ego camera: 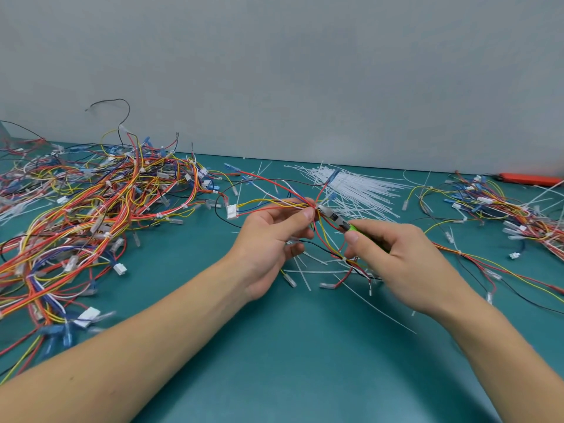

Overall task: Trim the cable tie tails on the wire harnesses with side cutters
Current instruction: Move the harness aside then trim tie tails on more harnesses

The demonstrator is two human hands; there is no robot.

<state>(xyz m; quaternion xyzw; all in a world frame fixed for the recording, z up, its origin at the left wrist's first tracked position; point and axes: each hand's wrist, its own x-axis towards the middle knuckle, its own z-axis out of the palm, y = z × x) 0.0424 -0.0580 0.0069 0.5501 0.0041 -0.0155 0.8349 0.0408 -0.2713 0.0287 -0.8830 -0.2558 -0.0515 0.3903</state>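
Teal mat (290, 346) runs back to a grey wall (305, 71); the far edge of the mat meets the wall in a line sloping down to the right. No bin, tray or box in view; everything lies loose on the mat.

Left hand (268, 236): thumb and forefinger pinch a harness (274, 203) of red, yellow and white wires at a bundling point, held just above the mat. The other fingers curl loosely beneath. A white plug (232, 212) hangs on the harness to the left of the pinch.

Right hand (399, 257): fingers wrapped round the green handle of the cutters (341, 221). The cutter head points up-left and sits at the harness just beside the left thumb tip. Whether the blades are apart or closed on a tie, cannot tell: too small and blurred.

Cut tails (308, 267) lie scattered under and between the hands, white slivers crossing one another.

Left: large pile (91, 209) of harnesses, reaching the frame's left edge and close to the wall. Right: smaller pile (503, 209), reaching the right edge. Far centre: fan of unused white ties (360, 184), near the wall, just behind the cutter head. Orange tool (531, 179) at far right along the wall.

Open mat: broad bare stretch in the near centre between the forearms.
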